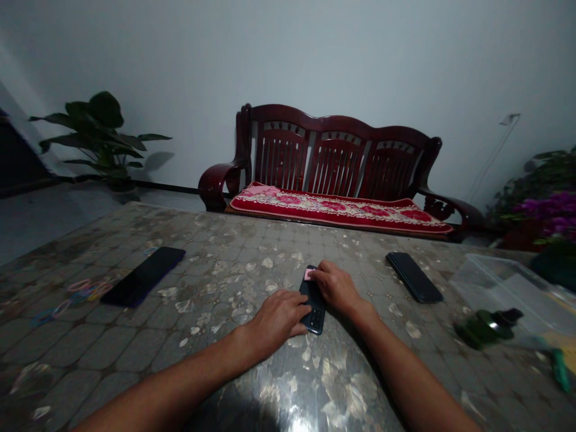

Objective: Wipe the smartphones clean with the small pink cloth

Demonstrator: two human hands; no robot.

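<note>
A dark smartphone (315, 320) lies back side up on the patterned tablecloth in front of me, its camera block at the end nearer me. My left hand (281, 315) steadies it from the left, with fingers curled over its edge. At the far end, my right hand (335, 288) presses a small pink piece (308, 274) against the phone's back between closed fingers. Whether the pink piece is cloth or sponge cannot be made out. Part of the phone's middle is covered by my fingers.
Left on the table lie a second phone (144, 277) and several coloured bands (83, 291). To the right are a black phone (414, 276), a green bottle (481, 329) and a clear plastic box (499, 288). A wooden bench (339, 138) stands behind the table.
</note>
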